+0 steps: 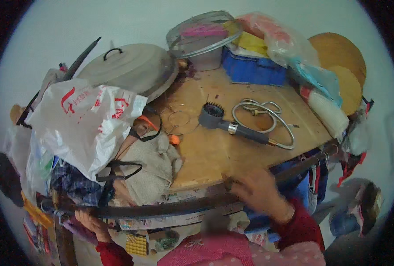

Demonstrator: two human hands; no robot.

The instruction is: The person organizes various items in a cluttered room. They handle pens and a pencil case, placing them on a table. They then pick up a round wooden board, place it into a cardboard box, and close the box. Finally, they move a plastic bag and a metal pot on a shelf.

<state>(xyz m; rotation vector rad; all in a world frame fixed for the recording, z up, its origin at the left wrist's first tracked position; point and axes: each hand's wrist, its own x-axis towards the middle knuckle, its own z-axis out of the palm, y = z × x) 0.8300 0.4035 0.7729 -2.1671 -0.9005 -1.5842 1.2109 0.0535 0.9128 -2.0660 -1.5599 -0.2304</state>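
Note:
On the wooden tabletop [201, 159] lies a dark grey handheld shower head [212, 115] with a bristly round face. Its silver hose [289, 133] runs in loops to the right. Close to the table's front edge is my right hand [258, 190], smeared by motion, its fingers pointing left. Whether it holds anything cannot be made out. My left hand [92, 223] is at the lower left, fingers curled against a dark rail [161, 210] that runs along the front of the table. A thin wire rack [179, 119] lies left of the shower head.
At the left, a white plastic bag [79, 119] and a beige cloth [150, 170] are heaped. Behind stand a large metal lid [130, 66], a mesh food cover [201, 35] and a blue basket [254, 68]. Round wooden boards [341, 55] lean at the right.

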